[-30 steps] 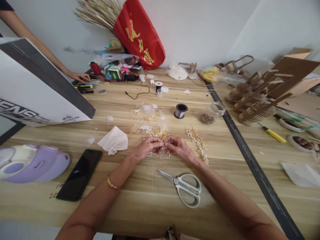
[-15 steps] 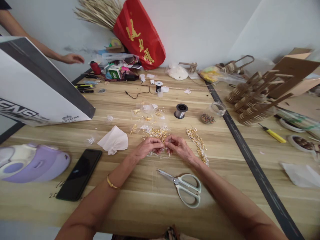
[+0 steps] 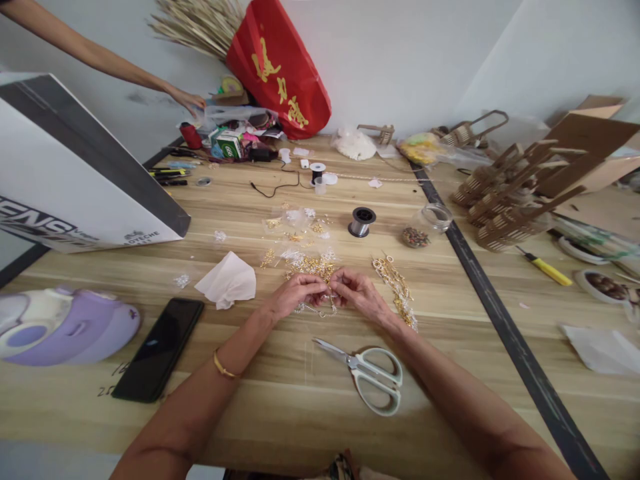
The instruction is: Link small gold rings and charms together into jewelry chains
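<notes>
My left hand (image 3: 299, 292) and my right hand (image 3: 356, 291) meet over the table, fingertips pinched almost together. A thin silver chain (image 3: 323, 313) hangs or lies just beneath them; whether both pinches grip it is too small to tell. Right behind my fingers is a pile of gold and silver beads or findings (image 3: 311, 267). To the right of my right hand lie gold and silver chains (image 3: 397, 290). White-handled scissors (image 3: 370, 377) rest between my forearms, blades pointing left.
A black phone (image 3: 159, 350), white tissue (image 3: 227, 280) and purple device (image 3: 75, 327) lie left. Behind are a wire spool (image 3: 361, 222) and a jar of beads (image 3: 425, 227). A large white box (image 3: 85, 173) stands left; another person's hand (image 3: 189, 100) touches the clutter behind it.
The other person's arm has reached right, and its hand is now at the plastic bag on the clutter. My hands have barely shifted, still pinched together.
</notes>
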A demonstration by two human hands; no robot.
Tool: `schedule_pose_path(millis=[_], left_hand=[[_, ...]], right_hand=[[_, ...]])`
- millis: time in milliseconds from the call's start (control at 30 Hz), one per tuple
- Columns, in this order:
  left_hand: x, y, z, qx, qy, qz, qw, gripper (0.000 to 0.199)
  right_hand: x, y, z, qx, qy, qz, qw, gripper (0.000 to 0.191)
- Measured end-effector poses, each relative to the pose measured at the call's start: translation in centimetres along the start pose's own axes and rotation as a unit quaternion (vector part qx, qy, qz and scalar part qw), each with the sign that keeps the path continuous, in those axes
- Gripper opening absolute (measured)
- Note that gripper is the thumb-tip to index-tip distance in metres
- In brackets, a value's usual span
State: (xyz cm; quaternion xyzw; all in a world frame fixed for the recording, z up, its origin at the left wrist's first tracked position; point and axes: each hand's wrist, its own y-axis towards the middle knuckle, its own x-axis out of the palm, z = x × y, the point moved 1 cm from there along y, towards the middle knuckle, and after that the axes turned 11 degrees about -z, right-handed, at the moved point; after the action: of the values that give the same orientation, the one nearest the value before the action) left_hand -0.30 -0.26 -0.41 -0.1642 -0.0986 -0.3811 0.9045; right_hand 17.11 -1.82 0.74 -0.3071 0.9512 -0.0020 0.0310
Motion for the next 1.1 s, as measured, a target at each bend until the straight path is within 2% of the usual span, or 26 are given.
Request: schedule_pose_path(millis=[200, 400, 467, 567, 633, 767, 867, 1100], left_hand=[[0.1, -0.1, 0.3, 0.034, 0.07, -0.008, 0.997, 0.021], [0.4, 0.0, 0.6, 0.067, 0.222, 0.054, 0.971, 0.021], [0.7, 0.0, 0.7, 0.093, 0.296, 0.083, 0.947, 0.02], [1.3, 0.0, 0.8, 0.151, 0.42, 0.134, 0.885, 0.017], [1.7, 0.0, 0.8, 0.185, 0.466, 0.151, 0.852, 0.016], [1.9, 0.0, 0.5, 0.208, 0.504, 0.159, 0.823, 0.019], [1.7, 0.0, 0.1, 0.198, 0.511, 0.161, 0.821, 0.021], [1.4, 0.1, -0.2, 0.187, 0.47, 0.155, 0.849, 0.019]], right_hand=[[-0.1, 0.1, 0.3, 0.012, -0.012, 0.009, 1.0, 0.026], [-0.1, 0.1, 0.5, 0.028, -0.019, 0.017, 0.999, 0.027], [-0.2, 0.2, 0.6, 0.035, -0.018, 0.02, 0.999, 0.028], [-0.4, 0.2, 0.9, 0.04, -0.018, 0.021, 0.999, 0.03], [-0.6, 0.3, 1.0, 0.046, -0.019, 0.021, 0.999, 0.032], [-0.8, 0.4, 1.4, 0.049, 0.0, 0.009, 0.999, 0.031], [-0.8, 0.4, 1.4, 0.051, 0.031, -0.013, 0.998, 0.031], [-0.8, 0.4, 1.4, 0.076, 0.08, -0.038, 0.993, 0.034]])
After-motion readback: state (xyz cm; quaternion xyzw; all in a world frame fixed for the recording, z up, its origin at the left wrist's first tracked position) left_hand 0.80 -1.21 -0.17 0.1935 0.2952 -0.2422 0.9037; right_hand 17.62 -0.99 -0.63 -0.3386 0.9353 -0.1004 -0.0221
